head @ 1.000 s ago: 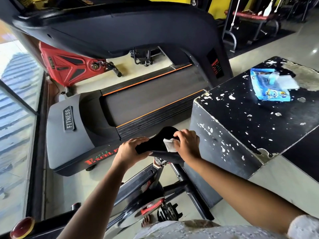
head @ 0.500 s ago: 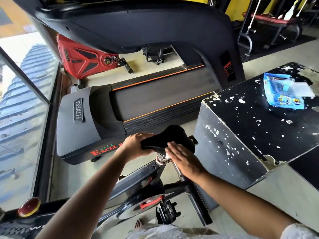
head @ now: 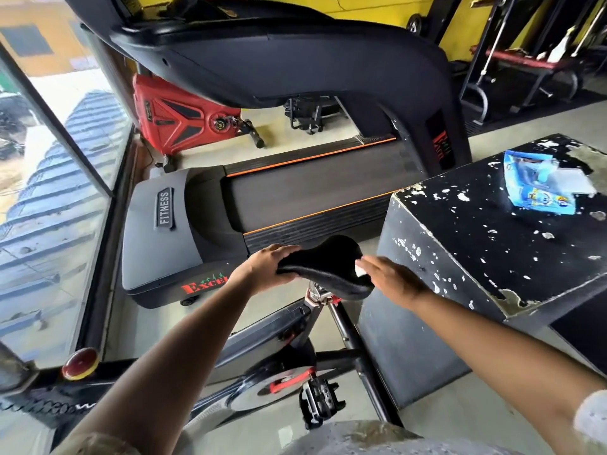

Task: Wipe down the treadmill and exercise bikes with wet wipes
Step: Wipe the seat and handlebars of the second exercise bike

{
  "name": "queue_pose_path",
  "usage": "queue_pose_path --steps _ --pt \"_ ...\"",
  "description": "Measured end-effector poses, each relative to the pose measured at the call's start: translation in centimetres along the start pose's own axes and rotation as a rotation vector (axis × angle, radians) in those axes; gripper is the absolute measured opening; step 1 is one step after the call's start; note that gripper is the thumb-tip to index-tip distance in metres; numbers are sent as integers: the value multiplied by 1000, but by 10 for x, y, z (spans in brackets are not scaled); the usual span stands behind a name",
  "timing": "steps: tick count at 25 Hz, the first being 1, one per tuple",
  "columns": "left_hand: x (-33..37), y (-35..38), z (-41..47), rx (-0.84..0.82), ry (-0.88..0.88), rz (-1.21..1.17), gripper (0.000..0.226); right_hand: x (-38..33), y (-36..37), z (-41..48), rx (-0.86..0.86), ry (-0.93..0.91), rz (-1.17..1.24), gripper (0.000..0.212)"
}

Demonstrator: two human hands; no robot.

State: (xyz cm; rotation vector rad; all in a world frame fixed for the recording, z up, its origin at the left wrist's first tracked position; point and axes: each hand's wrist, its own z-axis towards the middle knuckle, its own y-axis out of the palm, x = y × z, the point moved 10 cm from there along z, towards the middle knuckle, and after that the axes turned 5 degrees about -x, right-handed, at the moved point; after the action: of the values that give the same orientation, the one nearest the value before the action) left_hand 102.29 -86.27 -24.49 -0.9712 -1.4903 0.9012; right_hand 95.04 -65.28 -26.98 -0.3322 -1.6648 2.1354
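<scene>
Right hand (head: 391,279): has slid in the last half second from the near side of the saddle (head: 322,261) to its right edge; fingers straight, pressing the white wipe (head: 361,270) flat.
Left hand (head: 267,267): fingers curled round the saddle's nose.
Wipes pack (head: 538,188): on the black box (head: 476,251) top, towards its far-right corner.
Treadmill (head: 312,195): beyond the saddle.

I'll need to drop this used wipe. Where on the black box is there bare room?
The black box top is bare from its saddle-side edge across to the wipes pack toward its far side. The saddle is crowded: left hand grips it, right hand presses the wipe.
</scene>
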Motion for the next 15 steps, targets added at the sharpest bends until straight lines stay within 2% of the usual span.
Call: queue_pose_path --steps 2,5,8,12,15 --pt "-5 -10 -9 -32 10 54 68 -5 -10 32 -69 2 -87 32" --pt "-29 -40 -32 -10 -47 81 67 -16 -27 74 -149 -49 -54 33" --pt "-62 -83 -59 11 -153 138 70 -38 -65 114 -200 -120 -27 21" --pt "-96 -136 -103 95 -272 135 75 -56 -108 168 -139 -23 141 31" --pt "-109 -154 -136 99 -338 137 77 -98 -122 189 -172 -88 189 33"
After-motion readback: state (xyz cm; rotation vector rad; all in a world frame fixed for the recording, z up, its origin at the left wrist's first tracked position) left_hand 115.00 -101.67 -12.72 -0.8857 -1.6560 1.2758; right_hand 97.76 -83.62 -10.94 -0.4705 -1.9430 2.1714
